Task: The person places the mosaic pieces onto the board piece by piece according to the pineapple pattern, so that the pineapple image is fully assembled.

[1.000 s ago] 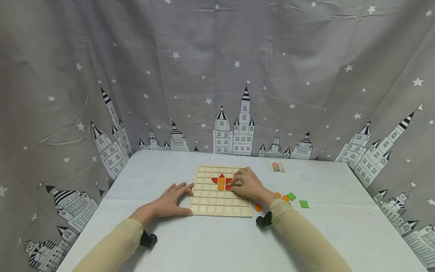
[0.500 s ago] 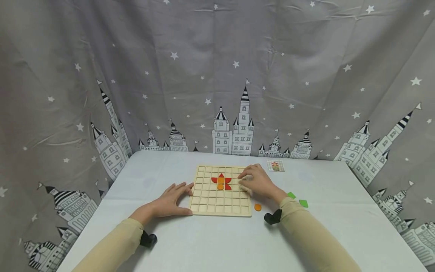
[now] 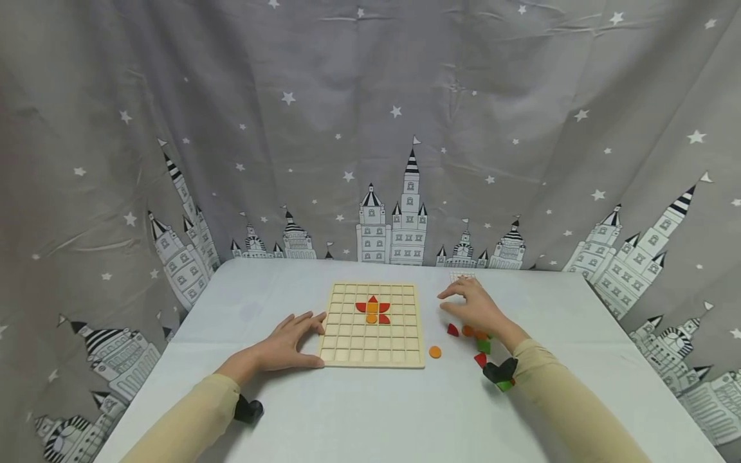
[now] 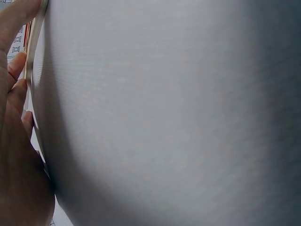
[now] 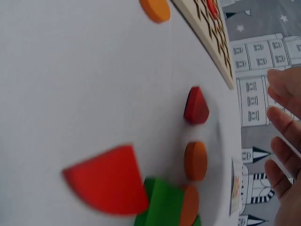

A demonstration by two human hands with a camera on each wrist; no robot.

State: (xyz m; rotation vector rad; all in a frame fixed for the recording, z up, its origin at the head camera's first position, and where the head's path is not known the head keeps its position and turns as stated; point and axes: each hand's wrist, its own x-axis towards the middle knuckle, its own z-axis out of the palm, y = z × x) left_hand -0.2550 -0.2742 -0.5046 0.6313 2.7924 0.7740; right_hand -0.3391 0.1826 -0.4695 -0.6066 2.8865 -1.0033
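Note:
A wooden grid board (image 3: 341, 354) lies on the white table, with a small figure of red and orange pieces near its middle. On it are an orange square (image 3: 372, 308), an orange disc (image 3: 371, 319) and a red quarter-circle (image 3: 384, 319). My left hand (image 3: 280, 346) rests at the board's left edge, thumb by the near corner; the left wrist view has its fingertips right at the rim. To the right of the board, my right hand (image 3: 477, 308) hovers with spread fingers and nothing between them. Below it lie a red wedge (image 5: 196, 107) and an orange disc (image 5: 195, 161).
More loose pieces lie right of the board: a green block (image 5: 162, 202), a red quarter-circle (image 5: 108, 181) and a single orange disc (image 3: 435, 352). A pattern card (image 3: 461, 276), partly behind the right hand, lies farther back. A grey castle-print curtain (image 3: 289, 161) hangs behind the table.
My right hand has left the red quarter-circle on the board and moved right, over the loose pieces. Red pieces formerly hidden by that arm now show. My left hand stays at the board.

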